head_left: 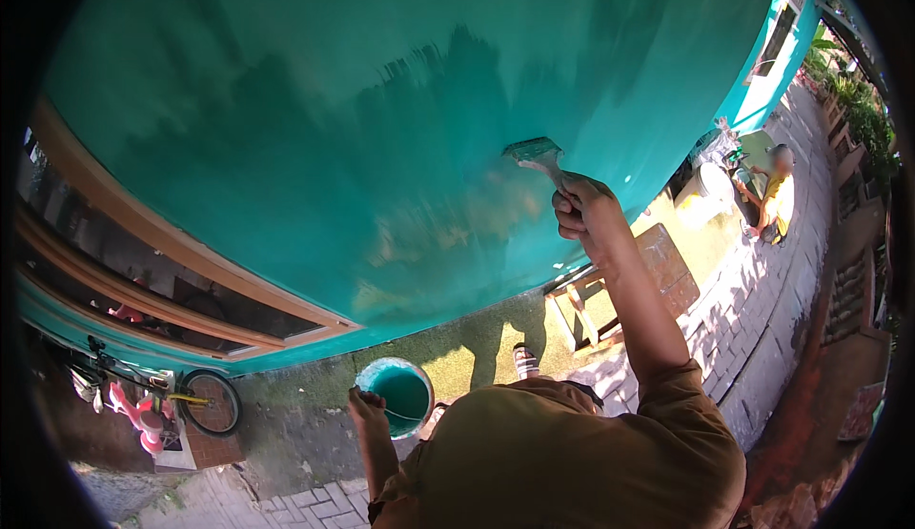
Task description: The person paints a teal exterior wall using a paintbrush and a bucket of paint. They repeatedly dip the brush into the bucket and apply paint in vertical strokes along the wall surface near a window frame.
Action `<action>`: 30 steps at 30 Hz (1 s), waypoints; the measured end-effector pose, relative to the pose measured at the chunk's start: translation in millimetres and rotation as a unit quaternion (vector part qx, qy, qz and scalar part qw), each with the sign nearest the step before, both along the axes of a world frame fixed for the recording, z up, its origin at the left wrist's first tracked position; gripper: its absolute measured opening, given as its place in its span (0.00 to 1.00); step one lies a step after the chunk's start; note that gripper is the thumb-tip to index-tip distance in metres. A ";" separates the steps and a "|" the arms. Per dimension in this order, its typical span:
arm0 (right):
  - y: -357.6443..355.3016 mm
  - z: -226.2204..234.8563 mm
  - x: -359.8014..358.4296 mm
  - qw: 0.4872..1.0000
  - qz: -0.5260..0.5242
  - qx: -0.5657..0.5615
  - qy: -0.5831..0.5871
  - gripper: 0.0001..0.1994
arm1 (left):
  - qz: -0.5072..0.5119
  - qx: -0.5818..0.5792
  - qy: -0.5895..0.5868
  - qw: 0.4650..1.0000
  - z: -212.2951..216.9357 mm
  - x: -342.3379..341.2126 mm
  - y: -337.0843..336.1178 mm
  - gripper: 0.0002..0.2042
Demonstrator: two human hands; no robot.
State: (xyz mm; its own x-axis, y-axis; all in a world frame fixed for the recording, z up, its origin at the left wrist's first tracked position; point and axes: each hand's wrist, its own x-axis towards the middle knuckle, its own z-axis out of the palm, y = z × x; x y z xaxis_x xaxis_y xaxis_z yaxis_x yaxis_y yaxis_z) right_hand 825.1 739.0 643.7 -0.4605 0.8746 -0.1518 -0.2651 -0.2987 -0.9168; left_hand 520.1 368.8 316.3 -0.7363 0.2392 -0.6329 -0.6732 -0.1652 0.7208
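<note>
My right hand (585, 207) is closed around the handle of a wide, paint-smeared paintbrush (539, 153). The brush is raised against the teal wall (429, 148), its bristle end at or very near the surface. Dark, uneven strokes spread over the wall to the left and above it, and a paler brownish patch shows below. Low on the left, my left hand (369, 411) is closed at the side of a bucket (429, 397) of teal paint (398, 391). A thin wire handle runs from these fingers across the bucket; exactly how they grip it is partly hidden.
A small wooden stool (667, 267) stands by the wall, below my right forearm. At left are a wood-framed window (191, 281), a bicycle wheel (210, 402) and a pink toy (148, 419). A person in yellow (779, 207) sits far right on the paved path (762, 329).
</note>
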 end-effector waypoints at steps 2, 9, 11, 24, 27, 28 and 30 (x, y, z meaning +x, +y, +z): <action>-2.3 40.1 -0.1 0.999 0.005 0.040 0.009 0.10 | 0.003 0.005 -0.005 1.000 -3.6 -5.1 2.6 0.13; -10.7 159.7 -16.7 0.950 -0.067 0.297 0.075 0.13 | -0.010 0.019 0.001 1.000 -5.3 -3.8 5.2 0.13; -7.5 162.0 -22.8 0.940 -0.100 0.316 0.080 0.13 | -0.006 0.024 0.003 1.000 -5.8 -3.9 9.0 0.13; -28.4 -46.8 0.8 0.995 -0.092 -0.006 -0.033 0.10 | -0.006 0.014 -0.029 0.999 -29.6 -1.8 3.2 0.14; -18.0 -33.3 18.0 0.996 -0.074 -0.023 -0.032 0.10 | -0.008 0.008 -0.038 0.999 -36.0 -9.2 4.9 0.13; -11.2 -21.4 21.8 0.997 -0.067 -0.025 -0.027 0.10 | -0.009 0.004 -0.042 0.999 -37.9 -10.7 5.2 0.13; 5.5 18.4 27.9 0.998 -0.056 0.021 -0.034 0.10 | -0.005 -0.010 -0.044 0.999 -34.9 -12.5 9.5 0.12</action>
